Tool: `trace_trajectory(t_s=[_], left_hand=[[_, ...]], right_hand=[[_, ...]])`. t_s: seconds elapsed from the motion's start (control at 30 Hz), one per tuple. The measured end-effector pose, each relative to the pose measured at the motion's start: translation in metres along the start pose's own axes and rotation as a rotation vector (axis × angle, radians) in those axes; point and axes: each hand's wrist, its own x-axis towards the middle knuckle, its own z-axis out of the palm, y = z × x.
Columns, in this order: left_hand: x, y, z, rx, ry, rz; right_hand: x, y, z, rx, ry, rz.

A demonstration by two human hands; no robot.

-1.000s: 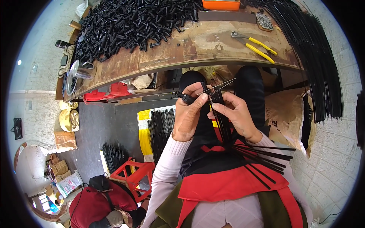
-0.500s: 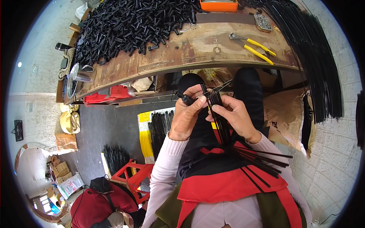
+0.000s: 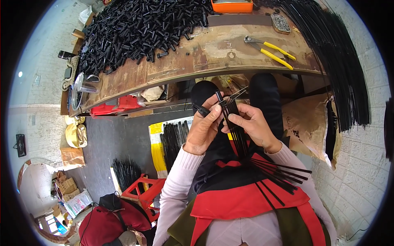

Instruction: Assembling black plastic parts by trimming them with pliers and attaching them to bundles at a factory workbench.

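A bundle of thin black rods [image 3: 237, 135] stands up from my lap, its upper ends between my two hands. My right hand [image 3: 255, 125] is closed round the bundle just below those ends, thumb across the front. Beside it, my left hand [image 3: 204, 130] is closed, its thumb and finger pinching a slim black plastic tube [image 3: 219, 96] against the rod ends. A second black tubular piece [image 3: 200, 109] sticks out from the left fingers. The rods' lower ends fan out over my red and black apron [image 3: 250, 201] toward the right.
On the wooden bench [image 3: 193, 57] ahead are a heap of black plastic tubes [image 3: 135, 33], yellow-handled pliers [image 3: 276, 55], an orange tray [image 3: 232, 7] and long black rods [image 3: 340, 74] hanging over the right edge. A red stool [image 3: 144, 190] and a person in dark red [image 3: 104, 225] are lower left.
Both hands keep their hold on the rods and the black pieces. The left fingers and the tube have shifted very slightly; the whole view has moved a little.
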Motion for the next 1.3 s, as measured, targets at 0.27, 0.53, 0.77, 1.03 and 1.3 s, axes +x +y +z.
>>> trace_trajectory(t_s=[0.27,0.53,0.77,1.03,1.3], left_hand=[[0.004,0.001,-0.010,0.027,-0.151,-0.080],[-0.003,-0.013,-0.006,0.076,-0.026,-0.032],[0.024,0.042,0.021,0.217,-0.101,0.296],[0.027,0.054,0.008,0.293,-0.306,-0.141],[0.023,0.043,0.001,0.390,0.125,0.245]], right_hand=[[0.004,0.007,-0.005,0.155,-0.029,0.066],[0.004,0.009,-0.002,0.060,-0.038,-0.015],[0.001,0.008,0.008,0.079,-0.035,0.016],[-0.001,0.008,0.010,0.059,-0.073,0.039],[-0.001,0.005,0.016,0.085,-0.047,0.049]])
